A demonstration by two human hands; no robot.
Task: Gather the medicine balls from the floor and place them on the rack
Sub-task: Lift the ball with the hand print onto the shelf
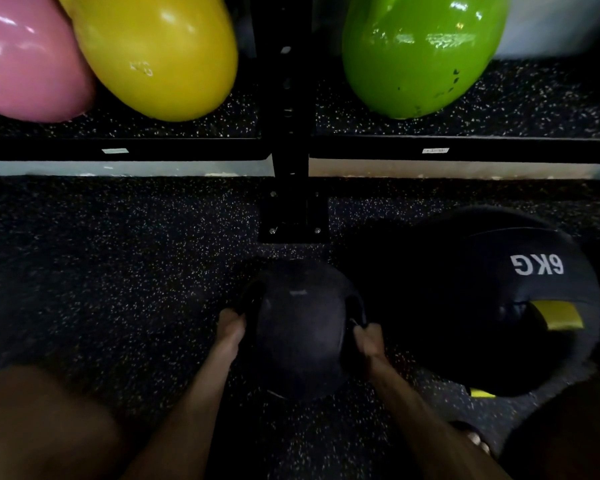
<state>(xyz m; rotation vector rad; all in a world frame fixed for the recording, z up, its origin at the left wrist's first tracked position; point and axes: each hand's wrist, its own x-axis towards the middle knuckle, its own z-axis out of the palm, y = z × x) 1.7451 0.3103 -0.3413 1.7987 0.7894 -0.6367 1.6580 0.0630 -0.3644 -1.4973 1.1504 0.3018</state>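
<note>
A small black medicine ball (300,334) with two side handles sits low over the speckled floor, just in front of the rack's post. My left hand (232,329) grips its left handle and my right hand (369,339) grips its right handle; the fingers are hidden inside the handle openings. A larger black medicine ball (492,306) marked 6KG with yellow patches lies on the floor right beside it. The black metal rack (288,150) stands ahead, its low shelf rail crossing the whole view.
On the rack's low shelf rest a pink kettlebell (25,60), a yellow kettlebell (156,53) and a green kettlebell (420,53). The rack's bolted foot plate (293,230) sits just beyond the small ball. My knees fill the lower corners.
</note>
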